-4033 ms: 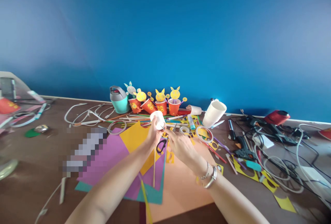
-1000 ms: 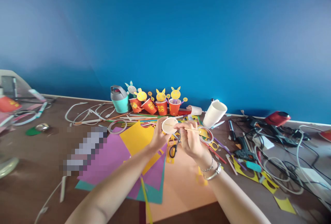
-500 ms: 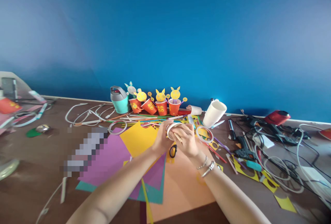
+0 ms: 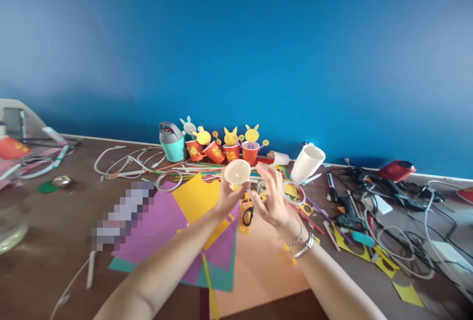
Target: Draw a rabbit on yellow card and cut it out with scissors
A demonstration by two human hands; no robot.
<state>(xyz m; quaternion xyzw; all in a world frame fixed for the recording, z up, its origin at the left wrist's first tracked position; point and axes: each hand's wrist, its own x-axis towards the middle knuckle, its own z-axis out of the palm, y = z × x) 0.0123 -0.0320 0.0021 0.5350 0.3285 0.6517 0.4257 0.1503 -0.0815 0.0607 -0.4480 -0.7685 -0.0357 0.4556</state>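
Observation:
My left hand [image 4: 228,196] is wrapped round a paper cup [image 4: 237,172], its pale open mouth tilted toward me. A small spot shows inside the cup; I cannot make out what it is. To the right of the cup, my right hand [image 4: 272,194] is apart from it, fingers spread and holding nothing. Below the hands, the black handle of scissors [image 4: 248,216] lies on orange paper [image 4: 266,270]. Behind them stand several red paper cups [image 4: 250,155] with yellow animal faces on top.
Purple paper [image 4: 148,231] and yellow paper [image 4: 195,199] lie at left. A white cup [image 4: 307,163] leans at the back right. Farther right are a glue gun [image 4: 349,214], tangled cables and yellow scraps [image 4: 408,293]. A teal container [image 4: 173,145] stands by the blue wall.
My right hand has come off the paper cup and opened to its right. My left hand has raised the cup slightly and turned its mouth into view.

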